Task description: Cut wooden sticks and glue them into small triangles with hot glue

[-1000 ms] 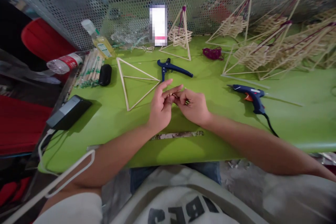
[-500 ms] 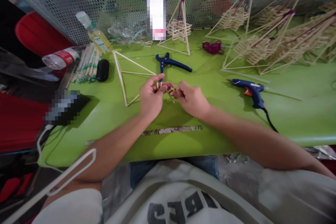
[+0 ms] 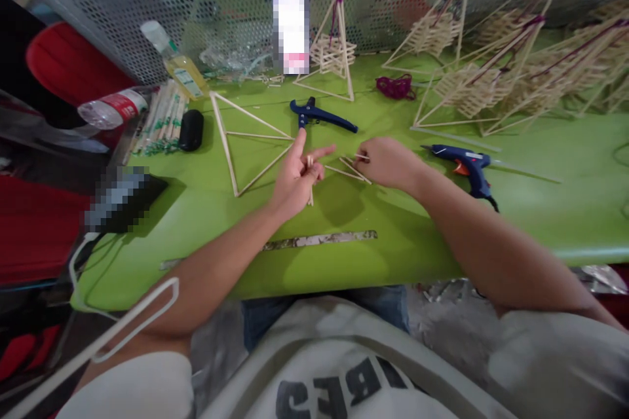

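The left hand (image 3: 293, 180) pinched a few short sticks (image 3: 310, 198) between thumb and fingers, their ends poking out above and below, with 2 fingers stretched away. The right hand (image 3: 390, 163) curled low over more loose sticks (image 3: 355, 170) at the middle of the tabletop (image 3: 417, 242); whether it grasped or only touched them, I could not tell. A triangle frame (image 3: 227, 156) lay flat to the left hand's left. The blue cutter (image 3: 330, 118) lay just beyond the hands, and the glue gun (image 3: 469, 162) to the right hand's right.
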{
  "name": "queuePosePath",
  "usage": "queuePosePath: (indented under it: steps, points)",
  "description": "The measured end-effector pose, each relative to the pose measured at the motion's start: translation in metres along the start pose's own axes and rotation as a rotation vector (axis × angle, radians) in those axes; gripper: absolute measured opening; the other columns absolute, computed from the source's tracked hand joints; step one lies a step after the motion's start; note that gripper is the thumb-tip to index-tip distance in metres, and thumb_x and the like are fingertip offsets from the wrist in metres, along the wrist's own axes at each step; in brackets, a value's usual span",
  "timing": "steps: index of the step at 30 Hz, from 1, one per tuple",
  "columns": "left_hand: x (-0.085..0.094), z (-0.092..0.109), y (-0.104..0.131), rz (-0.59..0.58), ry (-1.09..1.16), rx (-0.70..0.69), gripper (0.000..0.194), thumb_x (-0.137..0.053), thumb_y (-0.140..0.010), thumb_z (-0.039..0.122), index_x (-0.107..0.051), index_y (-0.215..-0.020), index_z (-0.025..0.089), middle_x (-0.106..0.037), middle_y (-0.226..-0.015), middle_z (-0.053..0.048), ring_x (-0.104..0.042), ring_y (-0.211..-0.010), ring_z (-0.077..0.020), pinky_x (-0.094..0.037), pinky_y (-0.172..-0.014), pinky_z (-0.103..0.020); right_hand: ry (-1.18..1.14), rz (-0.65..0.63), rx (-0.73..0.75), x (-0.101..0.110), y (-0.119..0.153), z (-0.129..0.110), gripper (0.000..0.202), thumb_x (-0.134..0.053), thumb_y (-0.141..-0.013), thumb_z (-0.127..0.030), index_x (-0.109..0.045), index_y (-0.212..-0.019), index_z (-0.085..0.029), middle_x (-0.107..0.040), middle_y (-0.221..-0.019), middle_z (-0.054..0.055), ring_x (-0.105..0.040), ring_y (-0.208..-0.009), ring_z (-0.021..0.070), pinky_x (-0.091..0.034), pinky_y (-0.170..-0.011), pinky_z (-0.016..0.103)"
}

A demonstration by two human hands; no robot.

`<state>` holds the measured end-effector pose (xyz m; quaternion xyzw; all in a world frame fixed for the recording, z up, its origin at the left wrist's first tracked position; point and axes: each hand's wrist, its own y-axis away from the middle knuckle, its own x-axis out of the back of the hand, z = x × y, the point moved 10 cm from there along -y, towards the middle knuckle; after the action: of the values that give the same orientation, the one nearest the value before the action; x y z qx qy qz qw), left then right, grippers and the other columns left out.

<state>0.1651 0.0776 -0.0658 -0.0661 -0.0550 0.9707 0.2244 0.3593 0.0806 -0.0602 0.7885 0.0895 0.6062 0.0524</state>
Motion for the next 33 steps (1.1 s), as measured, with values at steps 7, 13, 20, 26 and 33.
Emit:
queuePosePath:
  steps: [7,13,20,26,33]
  points:
    - [0.017,0.028,-0.006,0.061,0.011,-0.078,0.104,-0.068,-0.104,0.012,-0.013,-0.181,0.052,-0.072,-0.155,-0.007,-0.073,-0.081,-0.0183,-0.066,-0.073,-0.038,0.068,0.030,-0.009,-0.003,0.003,0.007,0.026,-0.057,-0.109,-0.034,-0.077,-0.111,-0.017,-0.080,-0.108,0.020,-0.071,-0.084,0.0299,-0.049,-0.073,0.040]
    - [0.011,0.030,-0.006,0.024,-0.061,-0.176,0.100,-0.073,-0.100,0.014,-0.022,-0.181,0.045,-0.063,-0.166,-0.010,-0.081,-0.094,-0.0239,-0.073,-0.088,-0.046,0.128,0.063,0.007,-0.002,0.001,0.003,0.029,-0.060,-0.100,-0.018,-0.073,-0.126,-0.014,-0.080,-0.099,0.018,-0.070,-0.078,0.0289,-0.049,-0.068,0.039]
    - [0.001,-0.029,-0.006,-0.057,0.127,0.226,0.114,-0.072,-0.103,0.012,0.007,-0.184,0.032,-0.081,-0.135,-0.016,-0.081,-0.086,-0.0228,-0.072,-0.081,-0.044,0.195,0.049,0.003,-0.003,0.005,-0.013,0.025,-0.054,-0.098,-0.012,-0.078,-0.103,-0.011,-0.081,-0.100,0.022,-0.073,-0.080,0.0286,-0.051,-0.069,0.039]
    - [0.015,0.006,-0.008,-0.002,-0.005,0.068,0.086,-0.069,-0.108,0.020,-0.025,-0.180,0.033,-0.084,-0.121,-0.012,-0.081,-0.082,-0.0201,-0.069,-0.074,-0.037,0.237,0.015,-0.075,-0.002,0.006,-0.007,0.029,-0.062,-0.101,-0.036,-0.081,-0.107,-0.014,-0.080,-0.101,0.024,-0.072,-0.076,0.0311,-0.052,-0.063,0.040]
    - [0.017,0.028,-0.005,0.054,-0.088,-0.280,0.072,-0.069,-0.110,0.026,-0.036,-0.173,0.035,-0.081,-0.100,-0.004,-0.072,-0.076,-0.0167,-0.061,-0.071,-0.031,0.028,0.113,-0.076,0.005,-0.002,-0.004,0.049,-0.031,-0.116,-0.037,-0.067,-0.134,-0.009,-0.079,-0.101,0.024,-0.071,-0.076,0.0307,-0.052,-0.067,0.041]
